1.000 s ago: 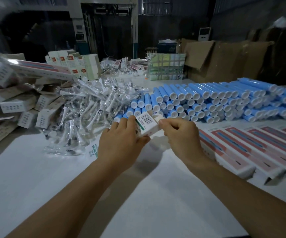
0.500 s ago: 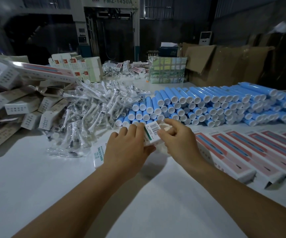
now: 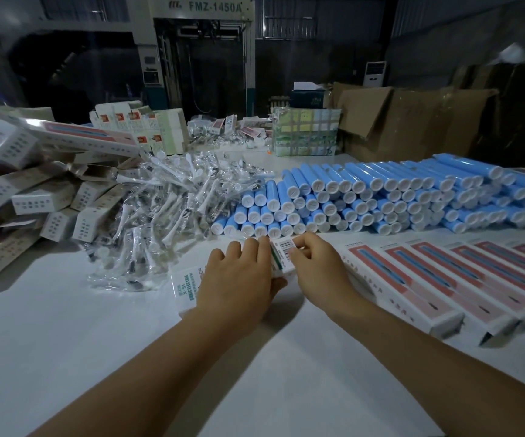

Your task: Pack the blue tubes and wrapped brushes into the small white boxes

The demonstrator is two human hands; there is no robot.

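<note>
Both grips were clamped on one small white box (image 3: 281,258): our left hand (image 3: 239,279) curled round its side, our right hand (image 3: 318,263) pinched the barcode end. We held it just above the worktop (image 3: 97,342), near the blue tubes (image 3: 365,197). Wrapped brushes (image 3: 166,209) lay in a heap to the left, w/ more boxes (image 3: 34,197) beside them.

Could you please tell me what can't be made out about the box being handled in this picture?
Head view only:
- Small white box: whether its end flap is closed, hidden by the right hand.
- Its contents: unseen, covered by the left hand.
- Barcode label text: too small.
- Leaflet: partly under the left hand.
</note>
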